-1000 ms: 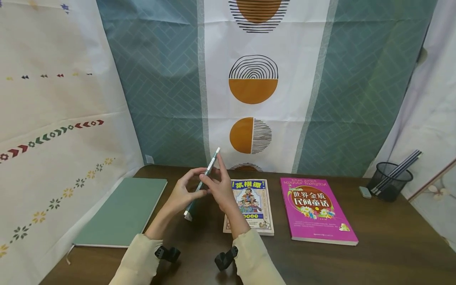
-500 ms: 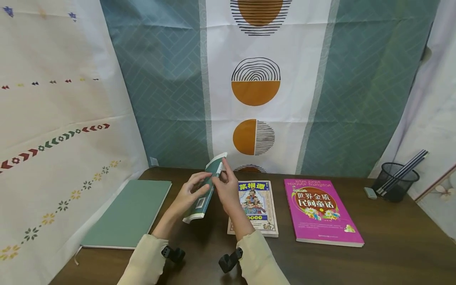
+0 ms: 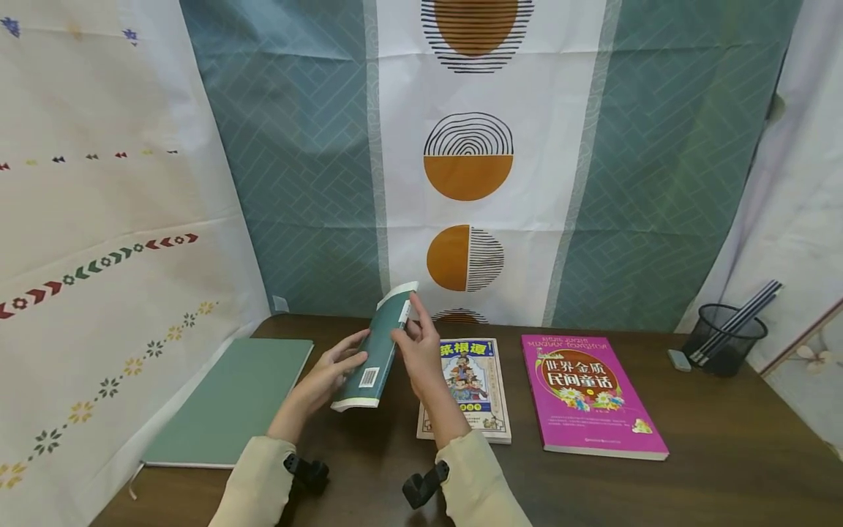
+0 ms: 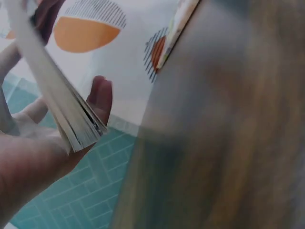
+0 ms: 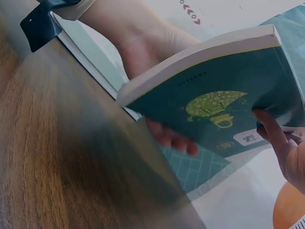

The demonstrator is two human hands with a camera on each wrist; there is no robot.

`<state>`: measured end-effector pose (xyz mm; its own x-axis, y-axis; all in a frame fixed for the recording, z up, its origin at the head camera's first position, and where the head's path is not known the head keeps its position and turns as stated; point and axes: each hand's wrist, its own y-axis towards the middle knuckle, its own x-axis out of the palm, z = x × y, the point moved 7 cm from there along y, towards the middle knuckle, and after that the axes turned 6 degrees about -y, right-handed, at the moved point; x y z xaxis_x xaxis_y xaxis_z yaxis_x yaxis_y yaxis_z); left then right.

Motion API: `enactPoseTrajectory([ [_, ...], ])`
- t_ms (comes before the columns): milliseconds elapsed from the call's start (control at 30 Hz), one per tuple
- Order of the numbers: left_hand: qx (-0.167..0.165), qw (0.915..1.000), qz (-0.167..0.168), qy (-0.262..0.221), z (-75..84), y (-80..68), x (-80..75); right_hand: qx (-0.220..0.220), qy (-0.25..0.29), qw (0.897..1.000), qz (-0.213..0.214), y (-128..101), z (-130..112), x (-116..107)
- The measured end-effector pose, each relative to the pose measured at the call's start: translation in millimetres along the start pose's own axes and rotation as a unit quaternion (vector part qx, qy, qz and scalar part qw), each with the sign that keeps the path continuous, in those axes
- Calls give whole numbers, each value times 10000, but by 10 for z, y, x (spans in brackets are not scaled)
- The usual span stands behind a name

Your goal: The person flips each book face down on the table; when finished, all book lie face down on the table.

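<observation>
You hold the green book up off the table, left hand under it, right hand pinching its top; next, I think, lay it down gently.

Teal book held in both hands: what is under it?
Under the teal book, raised off the table, lie the left hand fingers and bare wood. The picture book lies beside it; the inside pages are hidden.

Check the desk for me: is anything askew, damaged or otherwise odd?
Nothing stands out. The teal book is held tilted above the table by the left hand and right hand; the other books lie flat, undamaged.
</observation>
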<state>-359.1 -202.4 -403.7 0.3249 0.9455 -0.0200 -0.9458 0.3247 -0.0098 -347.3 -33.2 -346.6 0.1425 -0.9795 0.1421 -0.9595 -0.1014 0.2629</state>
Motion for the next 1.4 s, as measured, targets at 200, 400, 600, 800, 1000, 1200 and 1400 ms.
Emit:
enactPoseTrajectory([
  [200,119,9976,642,224,93,-37,-214,3,56,9997,-237,51,63,-26],
  [400,206,9943,967,391,165,-77,-293,160,61,9993,-330,71,159,-40],
  [600,197,9894,1329,552,184,-64,-343,355,-60,9988,-329,91,269,-73],
  [800,47,9866,1516,607,78,-28,-368,468,-722,9945,-598,85,368,-66],
  [1000,-40,9819,1811,558,-18,-25,-414,608,-848,9914,-790,72,469,-46],
  [1200,-155,9794,1964,435,-52,-36,-445,956,-988,9892,-507,79,592,-70],
  [1400,-248,9781,2022,421,-95,-42,-487,976,-1172,9871,-477,76,691,-39],
])
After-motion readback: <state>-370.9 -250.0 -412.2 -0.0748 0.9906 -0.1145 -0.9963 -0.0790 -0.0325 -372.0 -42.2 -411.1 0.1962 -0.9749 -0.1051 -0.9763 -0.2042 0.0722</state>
